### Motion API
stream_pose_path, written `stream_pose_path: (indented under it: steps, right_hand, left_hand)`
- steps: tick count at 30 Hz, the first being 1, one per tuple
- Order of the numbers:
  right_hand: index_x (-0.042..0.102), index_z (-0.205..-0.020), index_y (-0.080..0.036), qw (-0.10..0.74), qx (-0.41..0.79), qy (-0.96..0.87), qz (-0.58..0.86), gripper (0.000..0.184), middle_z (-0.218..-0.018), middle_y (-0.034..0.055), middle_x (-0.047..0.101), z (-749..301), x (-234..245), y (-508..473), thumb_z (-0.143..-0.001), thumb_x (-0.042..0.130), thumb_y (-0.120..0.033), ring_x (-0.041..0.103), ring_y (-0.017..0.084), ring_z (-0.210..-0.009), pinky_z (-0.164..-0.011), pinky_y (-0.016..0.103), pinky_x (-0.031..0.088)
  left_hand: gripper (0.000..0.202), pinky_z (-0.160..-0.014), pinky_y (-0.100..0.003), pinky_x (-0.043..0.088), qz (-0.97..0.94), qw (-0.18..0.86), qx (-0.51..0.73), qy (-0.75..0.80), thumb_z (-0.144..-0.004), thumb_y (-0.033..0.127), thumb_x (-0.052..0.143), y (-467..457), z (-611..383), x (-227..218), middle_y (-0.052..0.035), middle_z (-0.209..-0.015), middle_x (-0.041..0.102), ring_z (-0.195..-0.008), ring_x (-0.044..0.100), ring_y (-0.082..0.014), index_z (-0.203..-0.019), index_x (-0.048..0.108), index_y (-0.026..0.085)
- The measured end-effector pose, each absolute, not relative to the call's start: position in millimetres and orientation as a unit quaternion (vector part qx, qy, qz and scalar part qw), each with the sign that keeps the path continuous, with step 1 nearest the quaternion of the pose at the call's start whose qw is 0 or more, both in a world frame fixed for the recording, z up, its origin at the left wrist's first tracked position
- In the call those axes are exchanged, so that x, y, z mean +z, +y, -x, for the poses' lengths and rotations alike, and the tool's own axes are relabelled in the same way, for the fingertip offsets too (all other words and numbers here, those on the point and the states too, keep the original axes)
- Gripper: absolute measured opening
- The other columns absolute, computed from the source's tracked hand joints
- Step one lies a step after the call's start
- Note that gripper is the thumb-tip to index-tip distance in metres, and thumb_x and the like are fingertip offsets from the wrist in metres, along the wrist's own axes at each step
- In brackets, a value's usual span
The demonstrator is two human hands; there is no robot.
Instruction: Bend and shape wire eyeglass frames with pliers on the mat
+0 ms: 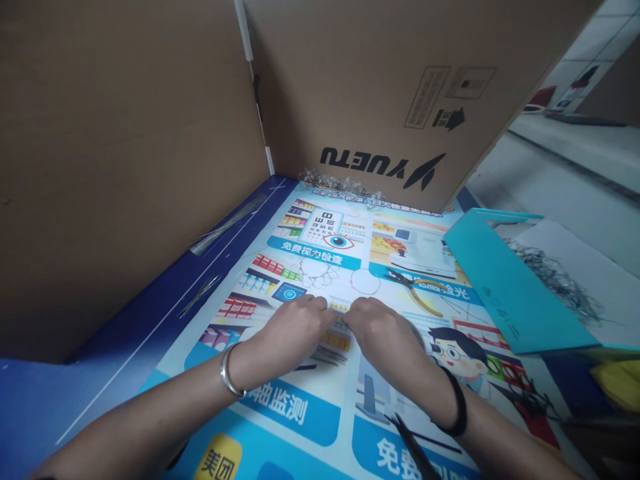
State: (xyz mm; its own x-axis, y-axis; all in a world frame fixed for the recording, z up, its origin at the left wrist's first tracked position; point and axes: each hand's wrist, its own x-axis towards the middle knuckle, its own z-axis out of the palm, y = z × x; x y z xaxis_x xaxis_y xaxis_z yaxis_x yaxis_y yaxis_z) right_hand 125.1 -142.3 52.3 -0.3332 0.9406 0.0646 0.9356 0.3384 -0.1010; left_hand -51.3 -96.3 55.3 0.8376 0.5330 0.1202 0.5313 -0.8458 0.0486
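Observation:
My left hand [293,330] and my right hand [385,333] rest close together on a printed poster [320,413], fingers curled in a pinch near each other. Each seems to grip a thin wire, too fine to make out clearly. Just beyond the fingertips lie a looped wire flower shape [316,272] and a single wire ring [365,282]. A silver bangle is on my left wrist, a black band on my right. A bundle of straight wires [327,355] lies under my hands.
Yellow-handled pliers [420,293] lie to the right of the rings. Cardboard boxes [380,93] wall the left and back. A teal folder [505,280] holds tangled wire [555,277]. More straight wires [227,223] lie on the blue strip; scissors [413,447] sit near my right forearm.

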Motion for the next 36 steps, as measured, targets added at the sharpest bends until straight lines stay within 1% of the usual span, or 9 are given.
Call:
stream_pose_path:
  steps: [7,12,16,20,22,25,28,31,36]
  right_hand:
    - [0.063,-0.081,-0.019,0.058,0.026,-0.802,0.594,0.023,-0.08,0.0035,0.061,-122.0,54.2,-143.6,-0.081,0.045,-0.005,0.055,0.016,-0.073,-0.061,0.025,0.036]
    - [0.063,-0.08,-0.019,0.128,0.134,-0.769,0.612,0.022,-0.083,0.0029,0.062,-123.5,55.5,-138.9,-0.084,0.043,-0.011,0.057,0.014,-0.077,-0.066,0.024,0.039]
    - [0.062,-0.074,-0.021,0.225,0.239,-0.721,0.61,0.016,-0.08,-0.0002,0.062,-127.7,54.6,-134.3,-0.078,0.049,-0.012,0.056,0.013,-0.079,-0.07,0.025,0.04]
    - [0.062,-0.075,-0.021,0.302,0.364,-0.635,0.61,0.006,-0.073,-0.0014,0.061,-130.5,51.2,-131.5,-0.075,0.056,-0.022,0.055,0.013,-0.067,-0.061,0.025,0.041]
    - [0.061,-0.075,-0.02,0.341,0.442,-0.584,0.59,0.008,-0.069,-0.0014,0.06,-130.5,49.1,-130.7,-0.073,0.059,-0.027,0.054,0.012,-0.062,-0.058,0.025,0.041]
    - [0.06,-0.075,-0.019,0.397,0.522,-0.52,0.547,0.015,-0.069,-0.0017,0.059,-129.0,45.7,-130.6,-0.069,0.065,-0.032,0.053,0.011,-0.059,-0.057,0.025,0.042]
    - [0.059,-0.074,-0.018,0.432,0.559,-0.482,0.519,0.019,-0.066,-0.0023,0.057,-126.3,42.6,-132.1,-0.068,0.068,-0.034,0.052,0.01,-0.059,-0.058,0.025,0.042]
    - [0.058,-0.073,-0.018,0.45,0.571,-0.456,0.513,0.021,-0.064,-0.0026,0.057,-122.7,41.0,-134.0,-0.067,0.069,-0.034,0.053,0.01,-0.058,-0.059,0.025,0.041]
    - [0.057,-0.071,-0.018,0.475,0.562,-0.43,0.524,0.021,-0.064,-0.003,0.057,-117.8,40.8,-135.5,-0.067,0.07,-0.034,0.053,0.01,-0.058,-0.059,0.025,0.04]
  left_hand:
    - [0.019,-0.055,-0.027,0.041,-0.947,0.024,0.084,0.308,-0.075,0.002,0.045,-94.5,52.3,51.0,-0.0046,-0.073,0.059,-0.063,0.054,-0.0163,-0.076,0.058,0.016]
    - [0.018,-0.056,-0.024,0.041,-0.932,0.064,0.11,0.34,-0.078,0.006,0.044,-91.5,53.7,50.9,-0.0039,-0.071,0.058,-0.064,0.054,-0.0143,-0.073,0.058,0.015]
    - [0.022,-0.06,-0.024,0.042,-0.906,0.163,0.159,0.357,-0.081,0.009,0.043,-88.8,53.3,54.7,-0.0033,-0.071,0.06,-0.066,0.055,-0.0131,-0.074,0.062,0.015]
    - [0.018,-0.066,-0.024,0.042,-0.858,0.274,0.204,0.384,-0.079,0.012,0.049,-85.7,50.1,59.5,-0.0011,-0.073,0.064,-0.072,0.057,-0.0129,-0.073,0.064,0.017]
    - [0.014,-0.065,-0.024,0.042,-0.825,0.326,0.212,0.411,-0.075,0.013,0.053,-84.5,48.4,61.0,-0.0001,-0.073,0.065,-0.072,0.057,-0.0127,-0.071,0.065,0.018]
    - [0.009,-0.06,-0.023,0.041,-0.767,0.41,0.217,0.443,-0.072,0.014,0.056,-83.8,46.6,60.0,0.001,-0.067,0.063,-0.065,0.055,-0.0112,-0.069,0.064,0.017]
    - [0.006,-0.056,-0.021,0.04,-0.706,0.506,0.238,0.436,-0.073,0.017,0.056,-84.5,45.1,54.7,0.0025,-0.061,0.058,-0.057,0.052,-0.0089,-0.07,0.062,0.016]
    - [0.004,-0.055,-0.02,0.042,-0.646,0.58,0.264,0.42,-0.073,0.018,0.058,-86.5,42.7,50.0,0.0035,-0.06,0.055,-0.054,0.051,-0.0075,-0.071,0.06,0.015]
    - [0.008,-0.053,-0.019,0.042,-0.593,0.624,0.292,0.417,-0.071,0.018,0.061,-90.7,37.4,50.2,0.0042,-0.06,0.053,-0.053,0.05,-0.0064,-0.067,0.056,0.014]
